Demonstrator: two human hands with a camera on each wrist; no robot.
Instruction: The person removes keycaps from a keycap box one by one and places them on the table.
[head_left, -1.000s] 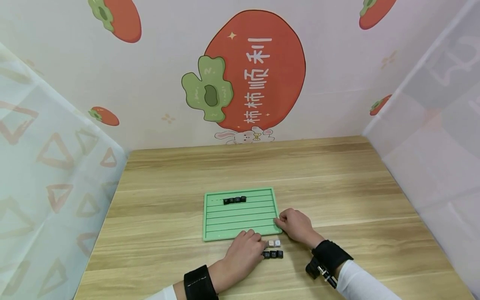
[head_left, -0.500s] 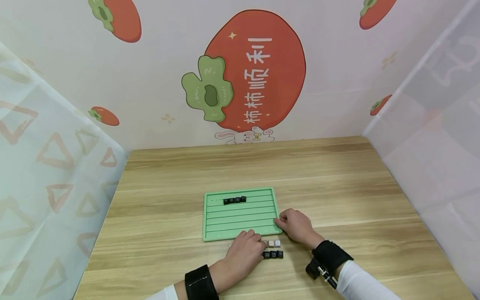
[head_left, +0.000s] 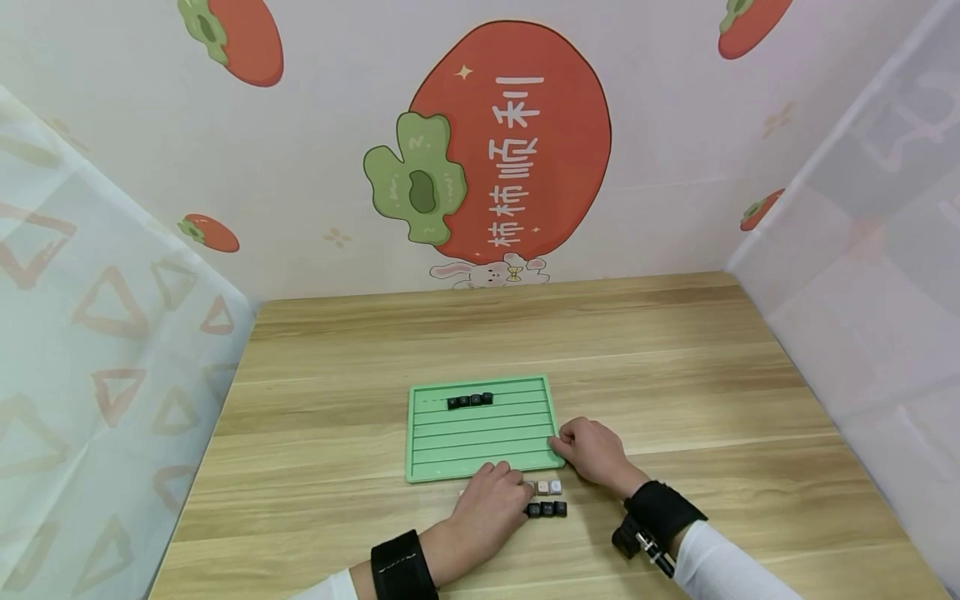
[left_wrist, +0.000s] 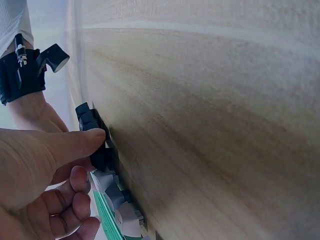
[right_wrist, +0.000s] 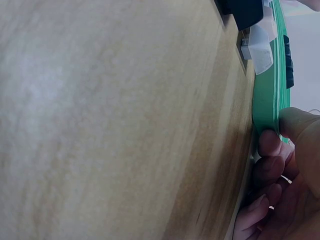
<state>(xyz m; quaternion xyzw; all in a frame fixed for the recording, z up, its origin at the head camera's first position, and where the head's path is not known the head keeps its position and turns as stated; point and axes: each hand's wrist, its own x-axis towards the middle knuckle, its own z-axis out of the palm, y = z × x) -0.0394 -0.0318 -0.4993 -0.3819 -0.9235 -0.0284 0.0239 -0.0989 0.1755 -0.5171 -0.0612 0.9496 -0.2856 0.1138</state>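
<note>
A green ridged board [head_left: 480,442] lies on the table, with a short row of black keycaps [head_left: 470,401] near its far edge. My right hand [head_left: 594,452] pinches the board's near right corner between thumb and curled fingers, as the right wrist view shows. In front of the board, my left hand [head_left: 487,512] pinches a black keycap [left_wrist: 102,157] between thumb and forefinger, at a row of black keycaps [head_left: 547,509]. White and grey keycaps [head_left: 549,487] stand between that row and the board. The left hand hides part of both rows in the head view.
The wooden table [head_left: 337,350] reaches back to a wall [head_left: 645,233] printed with persimmons. Pale curtains [head_left: 112,375] hang along both sides. Each wrist wears a black strap [head_left: 403,567].
The left hand has shifted very slightly, and a little more of the white keycap row shows beside its fingers. The right hand and the board stay put.
</note>
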